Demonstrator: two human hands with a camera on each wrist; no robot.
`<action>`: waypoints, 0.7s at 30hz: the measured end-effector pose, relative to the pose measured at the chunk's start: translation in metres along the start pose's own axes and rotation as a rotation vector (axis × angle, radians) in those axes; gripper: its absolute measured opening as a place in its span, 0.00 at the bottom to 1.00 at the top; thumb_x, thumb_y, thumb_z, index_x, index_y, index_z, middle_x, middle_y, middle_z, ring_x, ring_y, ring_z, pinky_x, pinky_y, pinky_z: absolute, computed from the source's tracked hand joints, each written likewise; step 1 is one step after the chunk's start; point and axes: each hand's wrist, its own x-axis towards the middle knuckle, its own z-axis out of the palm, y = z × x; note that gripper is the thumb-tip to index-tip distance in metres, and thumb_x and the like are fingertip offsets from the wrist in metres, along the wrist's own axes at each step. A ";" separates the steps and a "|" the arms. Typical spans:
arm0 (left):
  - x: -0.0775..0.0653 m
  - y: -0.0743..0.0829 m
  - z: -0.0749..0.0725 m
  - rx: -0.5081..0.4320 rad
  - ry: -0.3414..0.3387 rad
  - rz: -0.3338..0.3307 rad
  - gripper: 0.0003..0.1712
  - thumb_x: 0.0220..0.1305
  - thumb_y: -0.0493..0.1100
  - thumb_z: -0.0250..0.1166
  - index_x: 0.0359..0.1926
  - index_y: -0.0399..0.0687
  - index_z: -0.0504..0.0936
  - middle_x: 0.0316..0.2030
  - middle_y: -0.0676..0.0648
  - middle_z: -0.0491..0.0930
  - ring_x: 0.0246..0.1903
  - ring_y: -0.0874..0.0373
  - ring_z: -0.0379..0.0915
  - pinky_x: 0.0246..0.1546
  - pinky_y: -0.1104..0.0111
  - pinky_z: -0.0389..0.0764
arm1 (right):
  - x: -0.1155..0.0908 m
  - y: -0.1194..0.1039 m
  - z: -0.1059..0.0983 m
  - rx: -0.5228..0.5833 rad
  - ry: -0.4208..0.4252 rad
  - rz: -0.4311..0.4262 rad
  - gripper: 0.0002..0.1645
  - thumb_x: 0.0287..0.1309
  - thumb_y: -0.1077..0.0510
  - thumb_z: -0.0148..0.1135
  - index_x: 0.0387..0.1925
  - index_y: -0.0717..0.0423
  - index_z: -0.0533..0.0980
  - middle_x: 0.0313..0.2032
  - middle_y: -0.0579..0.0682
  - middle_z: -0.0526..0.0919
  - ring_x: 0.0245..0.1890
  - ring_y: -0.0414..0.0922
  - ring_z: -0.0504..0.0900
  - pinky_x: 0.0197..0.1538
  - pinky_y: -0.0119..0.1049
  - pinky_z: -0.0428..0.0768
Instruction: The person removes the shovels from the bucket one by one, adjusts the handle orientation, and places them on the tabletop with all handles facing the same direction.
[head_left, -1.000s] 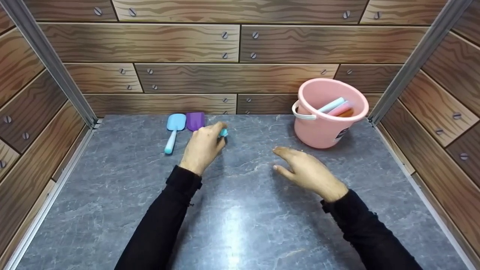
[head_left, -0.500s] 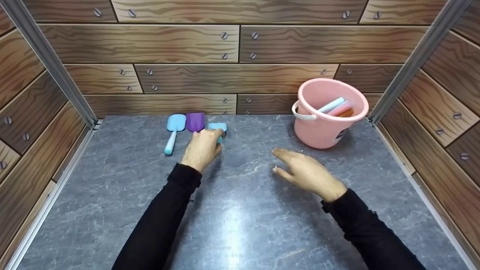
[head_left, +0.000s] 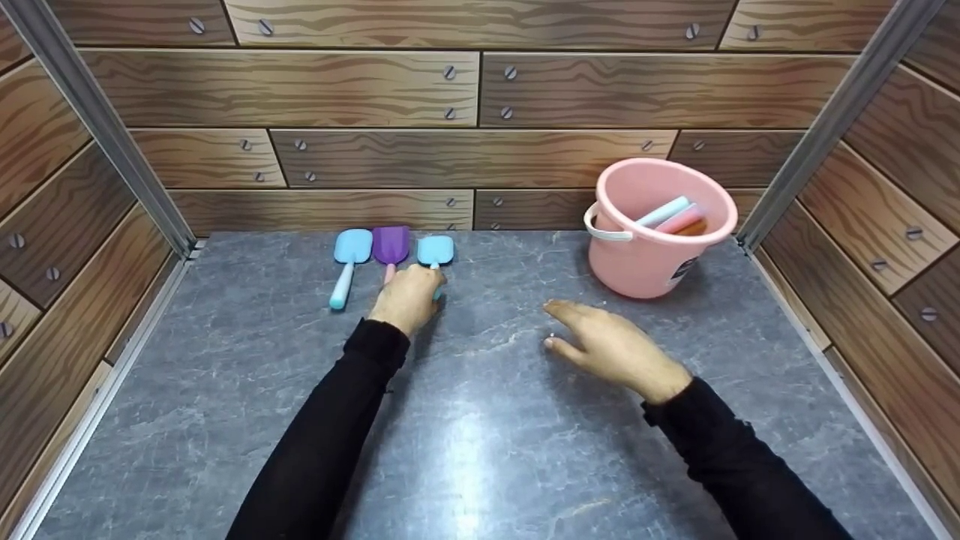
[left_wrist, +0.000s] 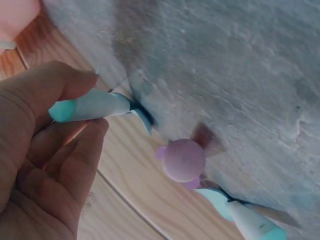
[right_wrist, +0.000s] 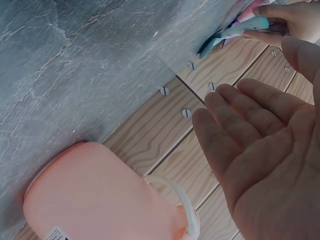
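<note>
Left of the pink bucket (head_left: 637, 264), our left hand (head_left: 407, 296) pinches a blue shovel (head_left: 436, 250); our right hand (head_left: 622, 346) hovers, relaxed.

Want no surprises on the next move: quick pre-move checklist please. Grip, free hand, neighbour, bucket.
1. Left hand grips the blue shovel right of the purple shovel: ok, thumb and fingers pinch its handle.
2. Right hand free: ok, open and holding nothing.
3. Purple shovel clear of the gripped one: ok, visible gap between their blades.
4. Pink bucket upright: ok.
5. Bucket empty: not ok, coloured pieces inside.
6. Gripped shovel fully down on the table: cannot tell from these angles.
</note>
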 end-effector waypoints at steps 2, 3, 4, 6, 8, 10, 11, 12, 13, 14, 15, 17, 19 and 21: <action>0.002 0.000 0.002 0.009 0.000 0.006 0.05 0.74 0.28 0.75 0.47 0.38 0.94 0.49 0.33 0.97 0.53 0.32 0.96 0.77 0.26 0.82 | 0.000 0.000 0.000 0.002 -0.001 -0.001 0.37 0.86 0.47 0.68 0.84 0.63 0.76 0.80 0.66 0.82 0.82 0.66 0.82 0.85 0.66 0.79; 0.003 0.000 0.003 0.014 0.001 0.009 0.04 0.75 0.28 0.74 0.45 0.37 0.94 0.48 0.33 0.97 0.52 0.32 0.96 0.76 0.27 0.83 | 0.000 0.000 0.000 0.000 -0.002 -0.004 0.37 0.87 0.47 0.68 0.83 0.63 0.76 0.80 0.66 0.83 0.82 0.66 0.82 0.85 0.66 0.79; 0.004 -0.001 0.003 0.019 0.006 0.014 0.04 0.76 0.27 0.73 0.44 0.37 0.93 0.48 0.32 0.96 0.51 0.31 0.96 0.74 0.27 0.85 | 0.000 0.000 0.001 -0.003 -0.002 -0.007 0.37 0.87 0.48 0.68 0.83 0.63 0.76 0.80 0.66 0.83 0.82 0.66 0.82 0.85 0.66 0.79; 0.006 -0.001 0.005 0.031 0.012 0.019 0.05 0.76 0.26 0.72 0.43 0.36 0.93 0.47 0.31 0.96 0.49 0.31 0.97 0.72 0.27 0.87 | 0.001 -0.001 0.000 -0.005 -0.009 -0.005 0.37 0.87 0.47 0.68 0.84 0.63 0.76 0.81 0.65 0.82 0.82 0.65 0.82 0.86 0.66 0.79; 0.007 -0.001 0.007 0.042 0.005 0.019 0.05 0.75 0.27 0.72 0.43 0.36 0.93 0.47 0.31 0.96 0.49 0.31 0.96 0.73 0.26 0.85 | 0.001 -0.001 0.000 -0.013 -0.015 -0.006 0.37 0.87 0.46 0.68 0.84 0.62 0.75 0.81 0.65 0.82 0.83 0.65 0.81 0.86 0.66 0.79; 0.008 -0.001 0.008 0.054 -0.001 0.013 0.04 0.73 0.27 0.74 0.43 0.36 0.93 0.47 0.32 0.96 0.49 0.31 0.97 0.75 0.23 0.82 | 0.001 -0.001 0.001 -0.021 -0.020 -0.011 0.38 0.86 0.46 0.69 0.85 0.61 0.75 0.82 0.64 0.81 0.83 0.65 0.81 0.85 0.66 0.79; 0.008 -0.002 0.009 0.059 -0.007 0.009 0.04 0.73 0.27 0.75 0.43 0.36 0.93 0.47 0.32 0.97 0.49 0.31 0.97 0.76 0.23 0.81 | 0.001 -0.001 0.001 -0.024 -0.022 -0.011 0.39 0.86 0.46 0.69 0.85 0.60 0.75 0.82 0.64 0.81 0.83 0.65 0.80 0.85 0.67 0.79; 0.008 -0.002 0.009 0.064 -0.014 0.006 0.04 0.72 0.27 0.76 0.43 0.37 0.93 0.47 0.32 0.97 0.49 0.31 0.96 0.77 0.22 0.80 | 0.000 -0.001 0.001 -0.029 -0.023 -0.016 0.39 0.86 0.45 0.69 0.85 0.60 0.75 0.83 0.64 0.81 0.84 0.64 0.80 0.85 0.67 0.80; 0.008 -0.002 0.010 0.066 -0.019 0.005 0.04 0.71 0.28 0.76 0.43 0.36 0.93 0.46 0.32 0.96 0.49 0.31 0.96 0.77 0.22 0.80 | 0.000 -0.001 0.001 -0.037 -0.022 -0.022 0.39 0.86 0.45 0.70 0.86 0.59 0.74 0.83 0.64 0.80 0.84 0.64 0.80 0.85 0.67 0.80; 0.008 -0.003 0.010 0.068 -0.019 0.006 0.04 0.71 0.28 0.76 0.43 0.36 0.93 0.46 0.31 0.96 0.49 0.30 0.96 0.77 0.22 0.80 | 0.000 -0.001 0.001 -0.044 -0.021 -0.028 0.40 0.85 0.45 0.70 0.86 0.59 0.74 0.83 0.63 0.80 0.84 0.64 0.80 0.84 0.67 0.80; 0.008 -0.003 0.010 0.070 -0.017 0.009 0.04 0.70 0.27 0.76 0.43 0.36 0.93 0.46 0.31 0.96 0.48 0.30 0.96 0.77 0.23 0.80 | -0.001 -0.001 0.001 -0.050 -0.019 -0.033 0.40 0.85 0.44 0.70 0.86 0.58 0.74 0.83 0.63 0.80 0.84 0.64 0.80 0.84 0.67 0.81; 0.008 -0.004 0.011 0.073 -0.013 0.015 0.03 0.70 0.28 0.76 0.43 0.35 0.92 0.45 0.30 0.96 0.48 0.29 0.96 0.76 0.24 0.82 | -0.001 -0.001 0.001 -0.059 -0.013 -0.044 0.41 0.85 0.43 0.71 0.87 0.57 0.74 0.84 0.63 0.79 0.84 0.63 0.80 0.84 0.67 0.81; 0.008 -0.004 0.011 0.073 -0.009 0.019 0.02 0.71 0.29 0.77 0.43 0.35 0.92 0.45 0.30 0.96 0.48 0.29 0.96 0.76 0.24 0.82 | -0.001 0.000 0.002 -0.065 -0.009 -0.055 0.41 0.85 0.43 0.70 0.87 0.57 0.74 0.84 0.62 0.79 0.84 0.63 0.80 0.84 0.67 0.81; 0.007 -0.003 0.011 0.068 -0.005 0.020 0.02 0.73 0.31 0.77 0.43 0.35 0.92 0.45 0.31 0.96 0.48 0.29 0.96 0.76 0.24 0.82 | -0.001 0.000 0.002 -0.065 -0.008 -0.062 0.41 0.85 0.43 0.70 0.87 0.56 0.73 0.85 0.62 0.78 0.85 0.62 0.80 0.84 0.67 0.81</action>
